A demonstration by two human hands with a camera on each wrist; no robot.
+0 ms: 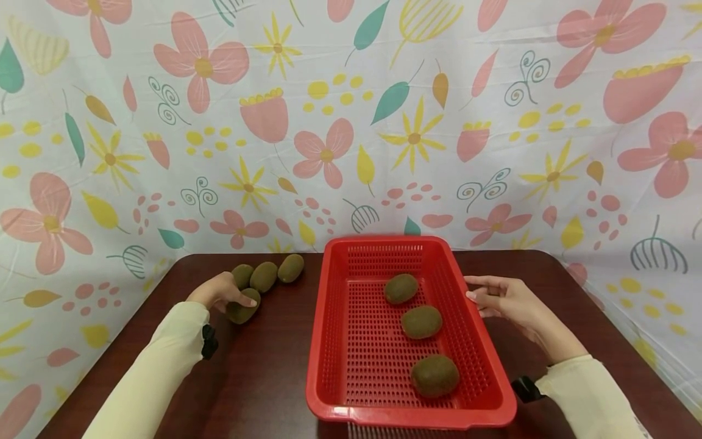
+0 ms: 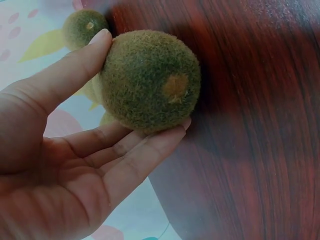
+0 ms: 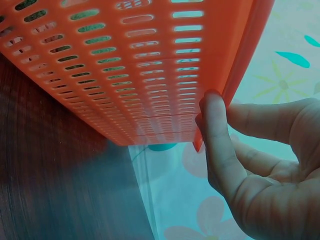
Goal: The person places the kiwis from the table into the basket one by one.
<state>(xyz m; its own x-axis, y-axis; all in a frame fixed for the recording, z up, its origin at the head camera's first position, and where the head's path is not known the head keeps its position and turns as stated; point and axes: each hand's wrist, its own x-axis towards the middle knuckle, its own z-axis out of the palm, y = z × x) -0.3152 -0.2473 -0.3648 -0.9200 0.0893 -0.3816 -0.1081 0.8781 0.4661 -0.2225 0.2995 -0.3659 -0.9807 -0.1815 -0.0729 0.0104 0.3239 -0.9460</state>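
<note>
My left hand point(image 1: 223, 291) holds a brown fuzzy kiwi point(image 1: 243, 306) at the left of the table. In the left wrist view, the thumb lies along one side of this kiwi point(image 2: 150, 80) and the fingers curve under the other. Three more kiwis point(image 1: 264, 277) lie in a slanting row just beyond that hand. A red perforated plastic basket point(image 1: 316, 366) stands right of the middle, with three kiwis point(image 1: 421, 322) spaced along its right half. At the basket's right rim, my right hand point(image 1: 507, 303) grips the edge between thumb and fingers, also visible in the right wrist view.
The dark wood-grain table point(image 1: 269, 372) has rounded far corners. A white cloth point(image 1: 351, 140) printed with flowers and leaves hangs right behind it and along the sides. Dark wrist straps point(image 1: 209, 341) sit at the cuffs of the pale sleeves.
</note>
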